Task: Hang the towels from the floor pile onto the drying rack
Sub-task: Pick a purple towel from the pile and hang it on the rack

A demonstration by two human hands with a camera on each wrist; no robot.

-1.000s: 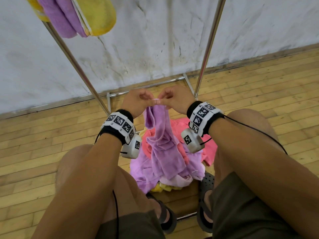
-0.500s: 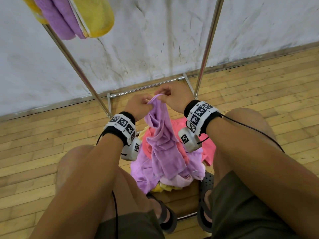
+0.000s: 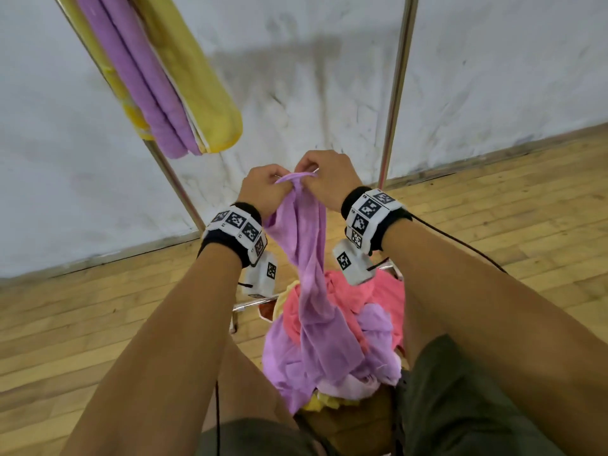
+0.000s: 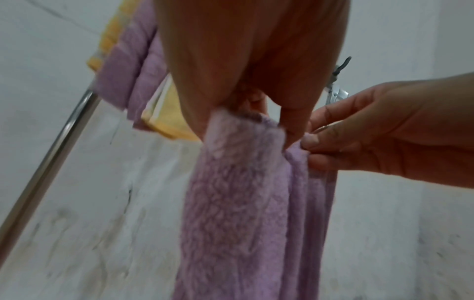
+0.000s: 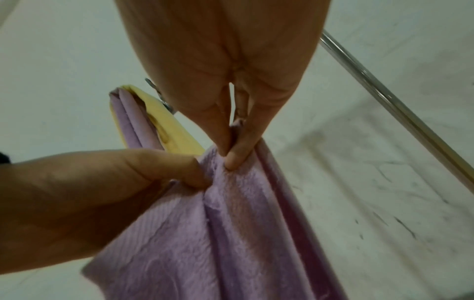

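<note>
A purple towel (image 3: 309,258) hangs stretched from both my hands down to the floor pile (image 3: 342,343) of pink, purple and yellow towels between my knees. My left hand (image 3: 263,189) pinches its top edge, and my right hand (image 3: 324,179) pinches the same edge just beside it. In the left wrist view the purple towel (image 4: 238,203) drops below my left hand (image 4: 256,113), with my right hand (image 4: 318,148) pinching next to it. The right wrist view shows my right hand (image 5: 231,156) pinching the purple towel (image 5: 231,233), my left hand (image 5: 189,172) alongside.
The metal drying rack has a slanted left pole (image 3: 171,179) and a right pole (image 3: 394,90). A folded purple towel (image 3: 138,77) and yellow towels (image 3: 200,87) hang at the upper left. A white wall stands behind; wooden floor (image 3: 493,225) lies all around.
Both hands have risen, lifting the purple towel's top edge higher and pulling it longer out of the pile. The head view has tilted up, so more of the hung towels shows.
</note>
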